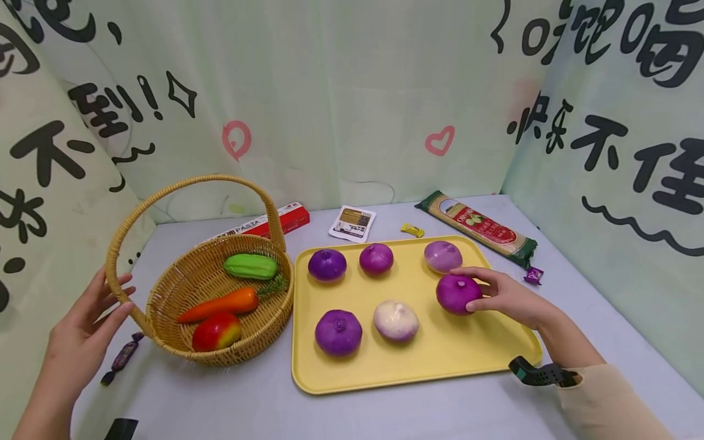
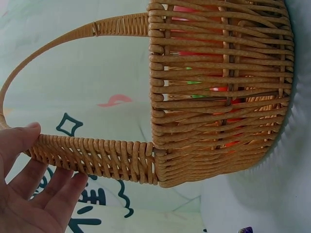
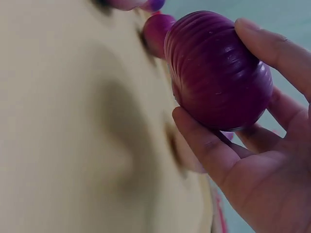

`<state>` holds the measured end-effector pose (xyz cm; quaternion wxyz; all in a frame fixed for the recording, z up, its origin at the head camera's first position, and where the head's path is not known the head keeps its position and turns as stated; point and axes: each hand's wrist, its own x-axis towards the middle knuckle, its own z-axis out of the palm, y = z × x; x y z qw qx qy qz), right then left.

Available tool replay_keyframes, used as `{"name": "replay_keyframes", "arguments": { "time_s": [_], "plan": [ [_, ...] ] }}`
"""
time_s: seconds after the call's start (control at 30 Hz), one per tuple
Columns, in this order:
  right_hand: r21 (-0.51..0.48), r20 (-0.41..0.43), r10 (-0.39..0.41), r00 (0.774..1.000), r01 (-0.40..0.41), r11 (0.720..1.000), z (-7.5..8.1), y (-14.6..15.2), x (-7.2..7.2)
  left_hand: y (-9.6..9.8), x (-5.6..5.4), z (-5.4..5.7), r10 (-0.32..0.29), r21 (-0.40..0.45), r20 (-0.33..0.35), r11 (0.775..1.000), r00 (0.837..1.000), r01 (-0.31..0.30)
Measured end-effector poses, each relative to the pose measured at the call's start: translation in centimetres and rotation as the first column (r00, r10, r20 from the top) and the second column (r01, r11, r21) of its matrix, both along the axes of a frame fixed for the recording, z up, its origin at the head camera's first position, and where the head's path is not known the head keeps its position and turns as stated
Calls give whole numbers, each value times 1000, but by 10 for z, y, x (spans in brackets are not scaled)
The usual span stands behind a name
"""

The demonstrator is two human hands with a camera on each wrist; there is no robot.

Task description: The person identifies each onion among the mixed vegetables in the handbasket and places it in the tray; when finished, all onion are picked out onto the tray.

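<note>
My right hand [image 1: 514, 299] grips a purple onion [image 1: 458, 294] between thumb and fingers; in the right wrist view this onion [image 3: 218, 73] is raised over the yellow tray [image 3: 43, 121], its shadow cast below. On the tray [image 1: 396, 376] sit several more purple onions [image 1: 338, 333] and a whitish bulb with a purple lower side [image 1: 396, 321]. With thumb and fingers, my left hand [image 1: 82, 336] holds the arched handle [image 1: 123, 235] of a wicker basket [image 1: 275, 330] low on its left side. Inside the basket lie a green ridged vegetable [image 1: 250, 266], a carrot [image 1: 220, 305] and a red-yellow mango [image 1: 217, 332].
Behind the basket lies a red pasta box [image 1: 294, 218], with a white packet [image 1: 352, 223] and a yellow candy [image 1: 412, 230] further right. A long noodle packet [image 1: 478, 226] and purple candy [image 1: 533, 276] lie right of the tray. A dark-wrapped candy [image 1: 123, 357] lies left of the basket.
</note>
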<state>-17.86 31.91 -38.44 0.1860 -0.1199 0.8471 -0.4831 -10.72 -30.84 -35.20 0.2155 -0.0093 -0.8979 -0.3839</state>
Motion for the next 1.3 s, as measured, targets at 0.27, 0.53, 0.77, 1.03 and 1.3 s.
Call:
{"name": "replay_keyframes", "arguments": {
  "time_s": [0.27, 0.53, 0.77, 1.03, 1.3],
  "plan": [
    [55, 80, -12, 997, 8, 998, -20, 6, 10, -1, 1, -1, 10, -8, 7, 1000, 1000, -10],
    [50, 117, 20, 993, -25, 998, -20, 8, 13, -1, 2, -2, 17, -11, 10, 1000, 1000, -16],
    [54, 106, 51, 993, -57, 997, -18, 11, 15, 0, 2, -2, 17, -16, 17, 1000, 1000, -17],
    [34, 90, 70, 993, -73, 997, -16, 14, 17, 1, 2, -1, -2, -11, -7, 1000, 1000, 2],
    [107, -99, 8, 995, 2, 994, 7, 22, 15, 5, 4, 2, 52, -14, -38, 999, 998, -52]
  ]
}}
